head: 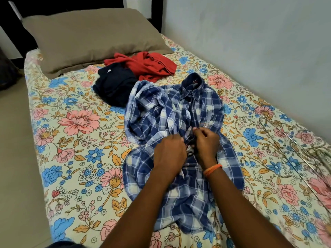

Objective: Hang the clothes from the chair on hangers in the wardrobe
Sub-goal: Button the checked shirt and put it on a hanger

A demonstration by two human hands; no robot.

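A blue-and-white plaid cotton shirt lies rumpled on the floral-sheeted bed, collar toward the brown pillow. The left hand and right hand meet at its front placket, fingers curled and pinching the fabric. A red garment and a navy garment lie beyond; wire hangers lie right.

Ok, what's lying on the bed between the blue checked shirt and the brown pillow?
In the head view, two crumpled garments: a dark navy one and a red one, between the blue checked shirt and brown pillow.
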